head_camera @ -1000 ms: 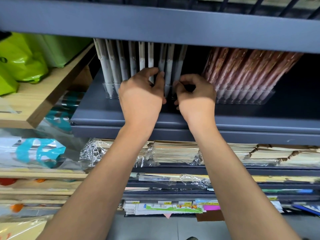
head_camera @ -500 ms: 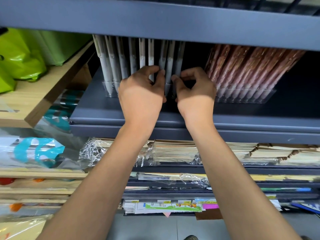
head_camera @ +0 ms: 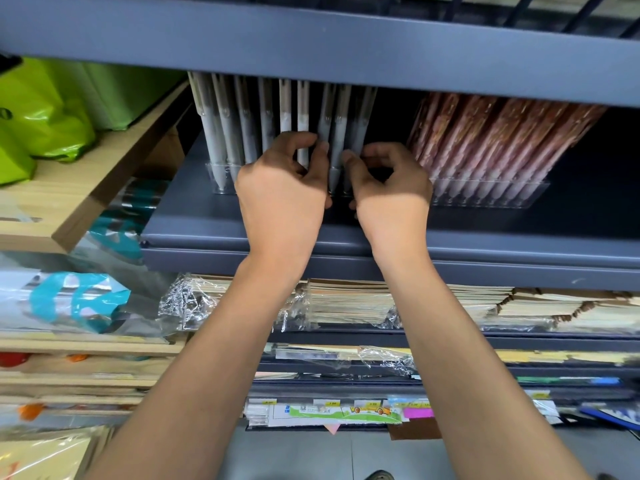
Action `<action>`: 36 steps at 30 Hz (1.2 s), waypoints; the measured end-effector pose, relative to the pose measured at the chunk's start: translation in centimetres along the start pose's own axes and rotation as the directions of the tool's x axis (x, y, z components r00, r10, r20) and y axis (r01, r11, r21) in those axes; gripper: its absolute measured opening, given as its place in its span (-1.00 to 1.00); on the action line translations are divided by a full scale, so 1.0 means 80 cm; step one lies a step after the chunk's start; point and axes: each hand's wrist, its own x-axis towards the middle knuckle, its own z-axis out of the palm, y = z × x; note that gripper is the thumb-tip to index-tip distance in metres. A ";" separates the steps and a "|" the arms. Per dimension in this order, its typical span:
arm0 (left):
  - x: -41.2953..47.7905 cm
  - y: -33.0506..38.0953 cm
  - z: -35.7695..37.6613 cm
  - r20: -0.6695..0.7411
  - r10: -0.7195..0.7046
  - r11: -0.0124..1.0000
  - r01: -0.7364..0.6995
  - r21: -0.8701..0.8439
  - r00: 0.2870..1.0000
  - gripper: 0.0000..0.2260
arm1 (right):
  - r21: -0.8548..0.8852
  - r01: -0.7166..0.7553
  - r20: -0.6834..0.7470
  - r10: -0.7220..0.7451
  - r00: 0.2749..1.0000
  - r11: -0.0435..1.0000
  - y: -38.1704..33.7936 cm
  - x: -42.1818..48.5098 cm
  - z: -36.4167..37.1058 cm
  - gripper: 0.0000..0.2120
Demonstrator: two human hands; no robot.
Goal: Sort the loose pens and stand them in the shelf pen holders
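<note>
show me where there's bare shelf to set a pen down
Bare shelf: the front strip before the holders, and the dark end right of the pink pens. Crowded at the grey pens, where left hand and right hand meet.

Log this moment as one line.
phase: sorting | left hand: pinches grey pen | right hand: at holder, grip unclear | pink pens: racked

bright, probably overhead | shadow across right hand (head_camera: 391, 199) | edges bowed, corners blurred
</note>
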 end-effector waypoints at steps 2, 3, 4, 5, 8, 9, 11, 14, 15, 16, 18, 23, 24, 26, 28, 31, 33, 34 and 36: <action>-0.001 0.001 -0.001 -0.004 0.011 1.000 -0.011 0.008 1.000 -0.88 | 0.005 0.003 0.007 -0.003 1.000 1.000 -0.001 -0.001 0.000 -0.76; 0.000 0.000 -0.001 -0.002 0.020 1.000 -0.020 0.018 1.000 -0.88 | -0.001 0.005 0.013 -0.005 1.000 1.000 -0.001 0.000 0.000 -0.74; 0.002 -0.001 0.000 -0.001 0.026 0.999 -0.026 0.023 1.000 -0.89 | -0.008 0.005 0.022 -0.005 1.000 1.000 -0.001 0.000 0.001 -0.74; 0.004 -0.002 0.000 -0.005 0.031 0.999 -0.031 0.024 1.000 -0.91 | -0.015 0.004 0.030 -0.003 1.000 1.000 -0.001 0.001 0.001 -0.74; 0.011 -0.006 0.002 -0.021 0.033 0.999 -0.032 0.025 0.999 -0.88 | -0.032 0.004 0.034 -0.003 0.999 0.999 0.001 0.002 0.002 -0.78; 0.011 -0.007 0.003 -0.015 0.042 0.999 -0.042 0.025 0.999 -0.88 | -0.040 0.007 0.033 -0.005 0.999 0.999 0.001 0.002 0.002 -0.78; 0.011 -0.008 0.004 -0.001 0.061 0.998 -0.061 0.027 0.998 -0.87 | -0.058 0.015 0.033 -0.013 0.999 0.998 0.002 0.002 0.002 -0.78; 0.013 -0.009 0.005 0.005 0.059 0.997 -0.060 0.040 0.998 -0.86 | -0.066 0.013 0.037 -0.011 0.999 0.998 0.003 0.002 0.002 -0.78; 0.014 -0.009 0.005 0.007 0.058 0.997 -0.058 0.050 0.998 -0.88 | -0.065 0.010 0.036 -0.008 0.999 0.998 0.003 0.002 0.002 -0.78; 0.016 -0.009 0.005 0.008 0.059 0.997 -0.059 0.059 0.998 -0.92 | -0.065 0.008 0.035 -0.005 0.999 0.998 0.003 0.002 0.002 -0.78; 0.017 -0.007 0.005 0.006 0.060 0.996 -0.060 0.070 0.998 -0.94 | -0.069 0.002 0.035 0.000 0.999 0.998 0.003 0.002 0.003 -0.78; 0.017 -0.008 0.006 -0.007 0.065 0.995 -0.065 0.072 0.998 -0.93 | -0.093 0.000 0.009 0.001 1.000 0.996 0.002 0.000 0.001 -0.74; 0.017 -0.009 0.005 -0.009 0.061 0.996 -0.060 0.070 0.998 -0.92 | -0.123 0.027 -0.021 -0.030 0.999 0.992 0.002 -0.002 0.000 -0.74; 0.018 -0.008 0.005 -0.009 0.045 0.997 -0.044 0.064 0.999 -0.89 | -0.164 0.086 -0.075 -0.099 0.992 0.983 0.000 -0.007 -0.002 -0.76; 0.019 -0.008 0.005 -0.007 0.021 0.999 -0.021 0.044 1.000 -0.87 | -0.172 0.134 -0.075 -0.149 0.986 0.976 -0.002 -0.009 -0.004 -0.81; 0.019 -0.007 0.004 -0.009 -0.029 0.999 0.029 -0.013 1.000 -0.87 | -0.198 0.189 -0.027 -0.199 0.980 0.962 -0.004 -0.009 -0.004 -0.89; 0.019 -0.007 0.004 -0.005 -0.065 0.996 0.064 -0.058 0.998 -0.86 | -0.224 0.219 -0.017 -0.229 0.973 0.950 -0.007 -0.010 -0.003 -0.89; 0.020 -0.007 0.004 -0.001 -0.079 0.994 0.078 -0.070 0.997 -0.86 | -0.228 0.227 -0.016 -0.237 0.971 0.947 -0.009 -0.011 -0.003 -0.89; 0.020 -0.006 0.003 0.004 -0.101 0.990 0.101 -0.095 0.995 -0.86 | -0.244 0.235 -0.014 -0.245 0.969 0.941 -0.011 -0.011 -0.002 -0.87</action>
